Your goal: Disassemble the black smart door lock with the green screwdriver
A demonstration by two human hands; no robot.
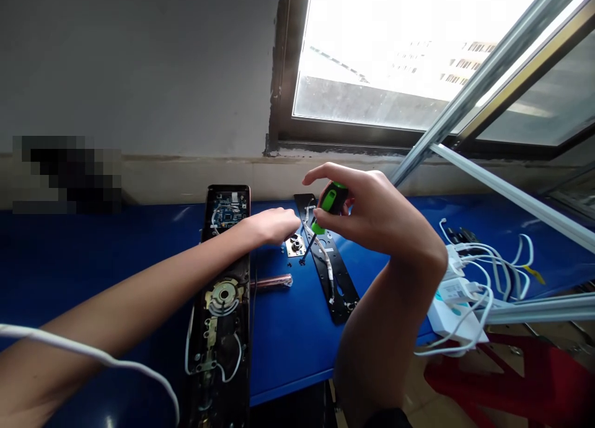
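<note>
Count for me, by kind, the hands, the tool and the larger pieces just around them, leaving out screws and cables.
Left hand and right hand: 2
Screwdriver: 1
Open black housing: 1
Long black plate: 1
Square metal part: 1
Copper-coloured rod: 1
Total: 7

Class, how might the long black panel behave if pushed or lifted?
The black panel is probably stiff, looking flat and straight. Its white cable could flop, since it curves across it. Lying flat, the panel would likely slide, not roll.
</note>
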